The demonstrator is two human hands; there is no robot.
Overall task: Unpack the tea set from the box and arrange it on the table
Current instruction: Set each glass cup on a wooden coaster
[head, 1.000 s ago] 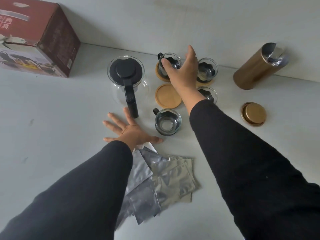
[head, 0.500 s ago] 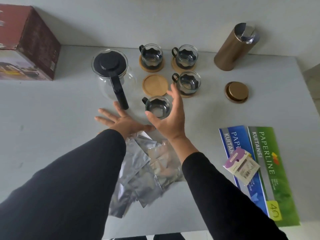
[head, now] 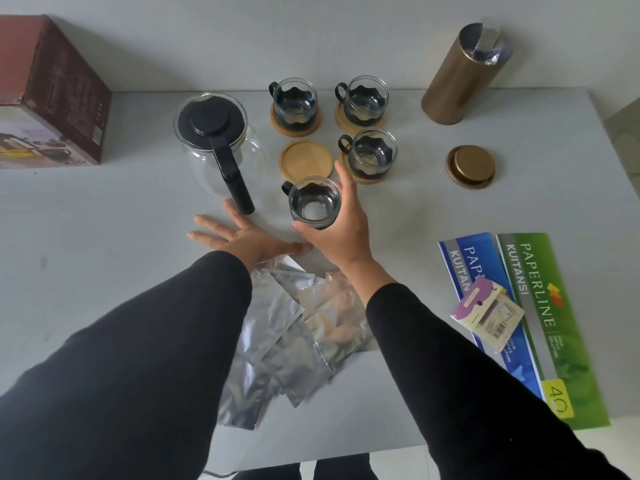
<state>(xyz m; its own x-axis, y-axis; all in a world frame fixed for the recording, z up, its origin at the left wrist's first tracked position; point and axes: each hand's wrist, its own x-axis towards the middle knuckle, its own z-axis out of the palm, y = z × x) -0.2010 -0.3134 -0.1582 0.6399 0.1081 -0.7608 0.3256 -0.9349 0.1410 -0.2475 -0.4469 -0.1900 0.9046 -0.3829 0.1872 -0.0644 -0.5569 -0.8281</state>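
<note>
My right hand (head: 341,233) grips a glass cup (head: 313,204) with a black handle, thumb in front and fingers round its right side. Just behind it lies a bare wooden coaster (head: 306,160). Three more cups stand on coasters: back left (head: 294,100), back right (head: 363,98) and right (head: 372,152). The glass teapot (head: 216,140) with a black lid and handle stands left of them. My left hand (head: 242,237) rests flat on the table with fingers spread, beside the teapot's handle. The red tea set box (head: 52,95) sits far left.
Several silver foil pouches (head: 277,334) lie under my forearms. A gold canister (head: 460,74) stands at the back right, its lid (head: 470,165) lying in front of it. Blue and green receipt books (head: 540,313) and a small packet (head: 486,313) lie at the right near the table edge.
My right hand came back from the rear cups and took hold of the nearest cup. The left hand stayed flat on the table. The view shifted right.
</note>
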